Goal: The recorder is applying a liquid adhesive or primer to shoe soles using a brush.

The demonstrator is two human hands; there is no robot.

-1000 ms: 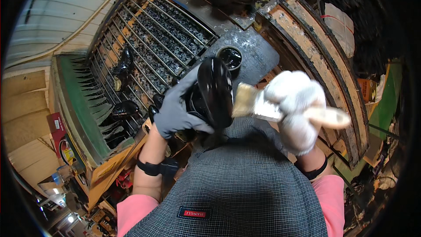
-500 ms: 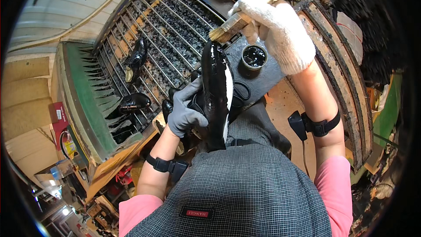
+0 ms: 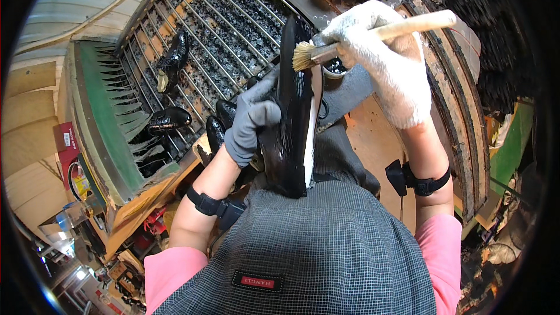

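My left hand (image 3: 252, 119), in a grey glove, is closed on the left side of a long, glossy black shoe (image 3: 289, 134), which stands out in front of my apron. A white strip runs along the shoe's right side. In a white knitted glove, my right hand (image 3: 388, 67) grips a paintbrush (image 3: 429, 22) by its pale wooden handle. The tan bristles meet the upper part of the shoe. Partly hidden behind the brush is a small cup (image 3: 335, 71) of dark, shiny liquid. A black looped handle (image 3: 323, 109) shows just right of the shoe.
A barred metal rack (image 3: 216, 46) over black-splattered board lies ahead on the left, with black shoes (image 3: 174, 61) resting on it. Beside it stands a green panel with ragged strips (image 3: 108, 111). Curved wooden slats (image 3: 455, 105) rise at my right.
My right hand has come down and toward me, bringing the bristles from beyond the shoe's far tip onto its surface. The shoe has tilted, its far end now farther up in view.
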